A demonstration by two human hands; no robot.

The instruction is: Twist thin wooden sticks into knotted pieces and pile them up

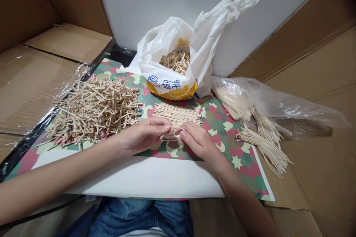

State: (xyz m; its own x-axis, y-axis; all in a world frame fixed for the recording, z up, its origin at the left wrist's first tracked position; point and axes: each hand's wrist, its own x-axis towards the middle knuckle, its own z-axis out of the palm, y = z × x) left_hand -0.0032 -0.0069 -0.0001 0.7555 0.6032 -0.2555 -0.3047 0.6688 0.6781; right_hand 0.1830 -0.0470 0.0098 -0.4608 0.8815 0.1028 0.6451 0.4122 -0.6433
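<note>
- Your left hand has its thumb and fingertips pinched together on a thin stick, whose pale end juts out below the fingers.
- Your right hand is just beside the left, its thumb and forefinger drawn in close to each other; you cannot tell from this view whether a stick is caught between them.
- Directly beyond your grip, and partly under your fingers, straight sticks lie side by side in a flat layer, running left to right.
- To the left of your grip, beyond your left forearm, a large loose heap of bent sticks is piled in a tangle, many of them curled or hooked.
- Farther out beyond the straight layer, a white plastic bag stands with its mouth open and one side drawn up; more short sticks show inside it.
- To the right of your grip and well apart from it, a bundle of straight sticks lies across the board's edge, next to a clear plastic bag with further sticks in it and poking out.
- Under your hands is a camouflage-patterned board, with a white strip along the side nearest you.
- Cardboard lies off to the right of your grip.
</note>
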